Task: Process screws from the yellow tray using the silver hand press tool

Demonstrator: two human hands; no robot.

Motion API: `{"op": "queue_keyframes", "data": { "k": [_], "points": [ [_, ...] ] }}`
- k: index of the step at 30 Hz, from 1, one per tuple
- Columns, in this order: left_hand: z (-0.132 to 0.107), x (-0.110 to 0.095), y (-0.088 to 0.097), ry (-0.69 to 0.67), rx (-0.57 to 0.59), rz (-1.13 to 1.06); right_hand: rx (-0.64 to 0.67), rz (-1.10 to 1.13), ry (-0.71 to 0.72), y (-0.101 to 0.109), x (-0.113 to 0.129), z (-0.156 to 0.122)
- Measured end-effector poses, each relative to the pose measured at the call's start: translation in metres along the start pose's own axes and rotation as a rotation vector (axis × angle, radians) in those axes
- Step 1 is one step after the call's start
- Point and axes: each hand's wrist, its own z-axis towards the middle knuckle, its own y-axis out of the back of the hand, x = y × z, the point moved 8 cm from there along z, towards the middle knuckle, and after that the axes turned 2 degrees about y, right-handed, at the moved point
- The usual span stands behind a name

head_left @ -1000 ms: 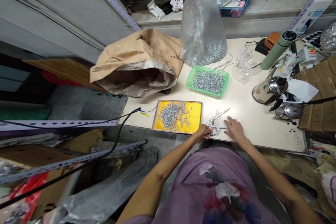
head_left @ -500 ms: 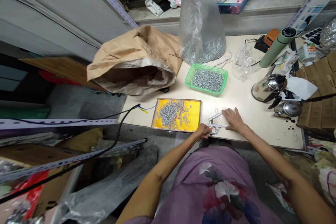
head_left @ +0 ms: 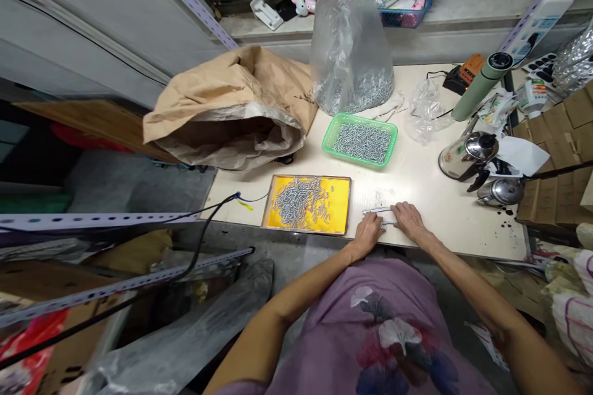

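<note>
A silvery metal hand tool with two long arms [head_left: 376,209] lies at the table's front edge, between my hands. My left hand [head_left: 369,229] is closed over its left part, the fingers covering the middle and whatever may be in it. My right hand [head_left: 408,220] is at the right ends of the arms, fingers bent around them. Just left of my left hand, a shallow yellow-bottomed tray [head_left: 340,207] holds a heap of small silvery metal pins [head_left: 296,200], with some scattered to its right side.
Behind the tray stand a green plastic basket [head_left: 328,136] of similar pins and a clear plastic bag [head_left: 349,31]. A large open brown paper sack [head_left: 241,86] lies at left. A green flask [head_left: 482,89] and a steel pot [head_left: 472,154] are at right. A black cable [head_left: 204,237] hangs left.
My left hand has moved right, from pinching at the tool's left end to covering its middle. The tool's arms have come closer together, with my right hand's fingers now more curled around them.
</note>
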Motion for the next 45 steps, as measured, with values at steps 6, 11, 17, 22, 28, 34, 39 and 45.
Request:
{"op": "queue_keyframes", "data": {
  "k": [6,11,17,22,28,34,39,45],
  "points": [
    [0.035,-0.029,-0.011,-0.184,0.026,0.235,0.005,0.027,-0.082,-0.001,-0.001,-0.005],
    [0.041,-0.030,-0.016,-0.245,0.116,0.238,0.017,0.039,-0.131,-0.009,0.004,-0.010],
    [0.040,-0.027,-0.023,-0.271,0.180,0.186,0.033,0.044,-0.137,-0.017,0.005,-0.010],
    [0.040,-0.030,-0.025,-0.264,0.217,0.229,0.064,0.066,-0.117,-0.020,0.002,-0.005],
    [0.042,-0.028,-0.019,-0.250,0.135,0.257,-0.007,0.066,-0.142,-0.010,-0.004,-0.006],
    [0.014,-0.026,-0.022,-0.354,-0.017,0.186,-0.019,0.119,-0.103,-0.002,-0.016,-0.007],
    [-0.012,-0.031,-0.047,-0.443,0.013,0.099,0.029,0.009,-0.093,0.002,-0.034,0.009],
    [-0.016,-0.030,-0.046,-0.447,-0.017,0.024,0.007,-0.078,-0.042,0.022,-0.034,0.041]
  ]
}}
